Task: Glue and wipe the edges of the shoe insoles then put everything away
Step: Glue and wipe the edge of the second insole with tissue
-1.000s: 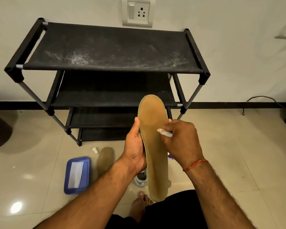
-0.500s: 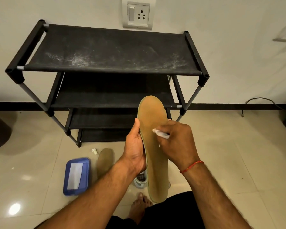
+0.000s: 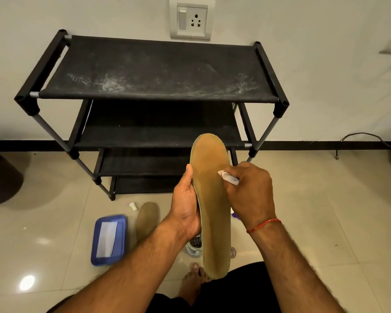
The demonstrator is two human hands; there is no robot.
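Insole [image 3: 212, 206] stands upright in the middle of the head view, tan side toward the camera, toe end up in front of the black shoe rack [image 3: 158, 71]. The left hand [image 3: 185, 206] grips its left edge, thumb on the front and fingers wrapped behind (those are hidden). The right hand [image 3: 251, 195] pinches a small white glue tube [image 3: 228, 177], fingers curled round it, the tip against the insole near its right edge. On the tiled floor [image 3: 325, 222] below lie a second insole [image 3: 147, 220], a blue tray [image 3: 120, 239] just beside it holding a white sheet [image 3: 106, 240], and a small white cap [image 3: 133, 206] near both.
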